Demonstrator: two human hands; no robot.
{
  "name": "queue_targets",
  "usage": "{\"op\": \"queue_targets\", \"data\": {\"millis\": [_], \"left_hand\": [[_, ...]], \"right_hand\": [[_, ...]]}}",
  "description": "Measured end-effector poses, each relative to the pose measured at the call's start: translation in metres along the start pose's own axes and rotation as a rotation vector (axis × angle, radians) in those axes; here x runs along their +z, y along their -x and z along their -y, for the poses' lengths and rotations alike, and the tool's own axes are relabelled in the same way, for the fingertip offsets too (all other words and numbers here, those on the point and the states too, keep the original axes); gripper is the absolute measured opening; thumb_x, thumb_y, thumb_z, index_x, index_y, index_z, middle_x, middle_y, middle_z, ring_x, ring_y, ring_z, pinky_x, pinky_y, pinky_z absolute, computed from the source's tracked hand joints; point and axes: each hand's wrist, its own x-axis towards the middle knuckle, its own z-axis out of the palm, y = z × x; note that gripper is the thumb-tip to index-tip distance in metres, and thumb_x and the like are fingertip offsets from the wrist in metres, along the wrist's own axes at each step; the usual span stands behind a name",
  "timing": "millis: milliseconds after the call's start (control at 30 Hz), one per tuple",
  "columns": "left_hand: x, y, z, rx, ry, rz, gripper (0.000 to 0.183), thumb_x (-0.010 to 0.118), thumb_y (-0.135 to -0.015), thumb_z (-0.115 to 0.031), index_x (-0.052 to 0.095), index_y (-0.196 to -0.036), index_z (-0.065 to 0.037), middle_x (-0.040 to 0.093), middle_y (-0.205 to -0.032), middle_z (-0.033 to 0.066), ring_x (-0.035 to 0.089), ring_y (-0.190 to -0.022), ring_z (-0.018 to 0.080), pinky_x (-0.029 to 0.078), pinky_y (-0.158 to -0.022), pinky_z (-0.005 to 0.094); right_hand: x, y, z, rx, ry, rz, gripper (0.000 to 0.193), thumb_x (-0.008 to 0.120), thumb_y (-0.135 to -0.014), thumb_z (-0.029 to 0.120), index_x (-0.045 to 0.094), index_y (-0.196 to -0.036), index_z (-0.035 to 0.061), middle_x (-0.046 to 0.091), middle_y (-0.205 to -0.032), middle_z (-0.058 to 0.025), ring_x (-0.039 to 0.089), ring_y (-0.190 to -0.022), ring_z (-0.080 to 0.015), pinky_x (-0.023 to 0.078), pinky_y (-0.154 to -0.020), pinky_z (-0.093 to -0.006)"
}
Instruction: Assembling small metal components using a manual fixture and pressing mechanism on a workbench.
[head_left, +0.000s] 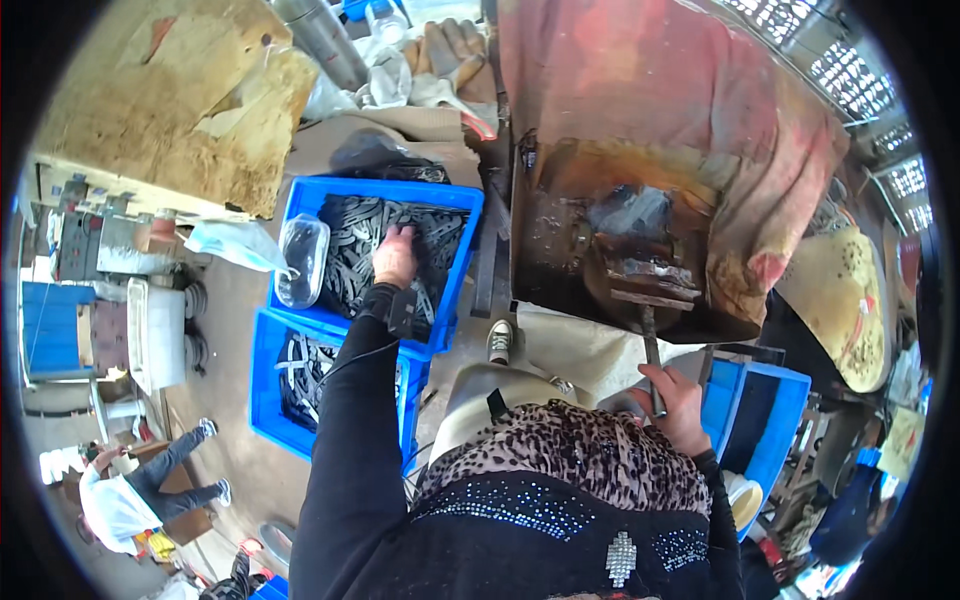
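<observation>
My left hand reaches down into a blue crate filled with flat, narrow grey metal pieces. Its fingers are curled in among them; what lies between them is hidden. My right hand is wrapped round a metal rod. The rod's far end meets a rusty block-shaped fixture inside the open front of a sheet-metal housing. A stained reddish cloth drapes over the housing's top and right side.
A clear plastic tray rests on the crate's left edge. Nearer stands a second blue crate of metal pieces. Another blue bin is at my right. Used gloves lie at the back. Another person is off to the left.
</observation>
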Motion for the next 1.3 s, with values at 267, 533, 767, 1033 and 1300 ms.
{"op": "queue_targets", "data": {"millis": [267, 533, 767, 1033, 1300], "left_hand": [[0.006, 0.013, 0.003, 0.010, -0.115, -0.058, 0.023, 0.058, -0.080, -0.011, 0.062, -0.103, -0.013, 0.059, -0.102, 0.0147, 0.060, -0.096, 0.0368, 0.051, -0.078, 0.0461], [0.001, -0.010, 0.043, 0.223, -0.059, 0.249, 0.024, 0.053, -0.088, -0.019, 0.058, -0.106, -0.005, 0.066, -0.083, 0.0228, 0.064, -0.075, 0.0406, 0.052, -0.065, 0.0493], [-0.140, 0.013, -0.076, -0.048, 1.144, 0.350, 0.037, 0.057, -0.094, -0.011, 0.048, -0.129, -0.005, 0.065, -0.108, 0.0111, 0.064, -0.099, 0.0186, 0.053, -0.079, 0.0278], [-0.105, -0.042, -0.251, 0.410, 0.875, 0.503, 0.030, 0.053, -0.097, -0.013, 0.049, -0.126, -0.005, 0.064, -0.112, 0.0095, 0.063, -0.103, 0.0178, 0.050, -0.080, 0.0268], [-0.023, -0.043, -0.306, 0.882, 0.224, 0.132, 0.017, 0.061, -0.084, -0.001, 0.060, -0.099, -0.009, 0.066, -0.086, 0.0173, 0.066, -0.083, 0.0363, 0.053, -0.069, 0.0425]], "right_hand": [[0.001, -0.003, -0.004, -0.032, -0.012, 0.039, 0.035, 0.081, -0.070, 0.016, 0.065, -0.100, 0.0080, 0.060, -0.074, -0.0110, 0.061, -0.063, -0.0309, 0.047, -0.053, -0.0392], [-0.020, -0.007, 0.001, -0.004, 0.011, 0.086, 0.033, 0.077, -0.073, 0.017, 0.065, -0.102, 0.0069, 0.061, -0.079, -0.0135, 0.061, -0.065, -0.0339, 0.048, -0.055, -0.0413], [-0.010, 0.015, -0.036, -0.073, -0.080, 0.039, 0.030, 0.068, -0.082, 0.033, 0.058, -0.095, 0.0089, 0.057, -0.075, -0.0120, 0.060, -0.067, -0.0345, 0.046, -0.056, -0.0451], [-0.004, 0.026, -0.029, -0.037, -0.033, -0.016, 0.027, 0.071, -0.074, 0.031, 0.059, -0.088, 0.0112, 0.060, -0.074, -0.0102, 0.063, -0.071, -0.0334, 0.048, -0.058, -0.0449], [-0.006, 0.017, -0.029, -0.079, 0.017, 0.006, 0.028, 0.068, -0.082, 0.036, 0.061, -0.096, 0.0123, 0.056, -0.072, -0.0086, 0.061, -0.064, -0.0304, 0.047, -0.053, -0.0426]]}}
